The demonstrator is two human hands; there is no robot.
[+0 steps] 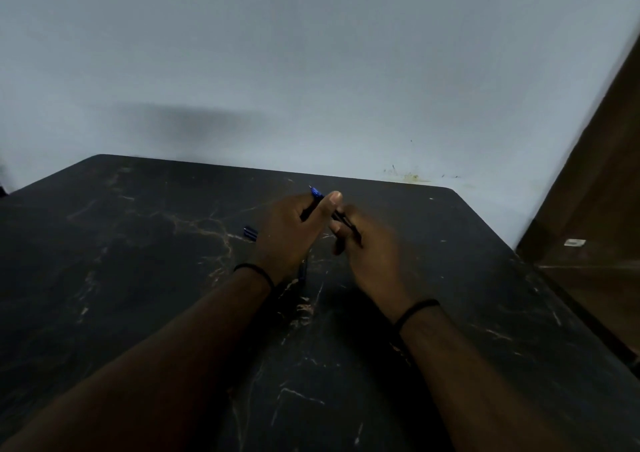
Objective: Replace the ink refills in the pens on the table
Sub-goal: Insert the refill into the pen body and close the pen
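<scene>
Both hands are raised over the middle of the black marble-pattern table (138,261). My left hand (291,233) grips a blue pen (316,193) whose tip points up and away past the thumb. My right hand (370,257) is closed on a thin dark pen part (348,224) that runs toward the left thumb; whether it is a barrel or a refill I cannot tell. A blue pen piece (250,233) lies on the table just left of my left hand. Another dark blue pen (302,271) lies on the table under my left wrist, mostly hidden.
A pale wall (311,70) stands right behind the table's far edge. A brown wooden panel (602,192) rises at the right, close to the table's right corner. The scene is dim.
</scene>
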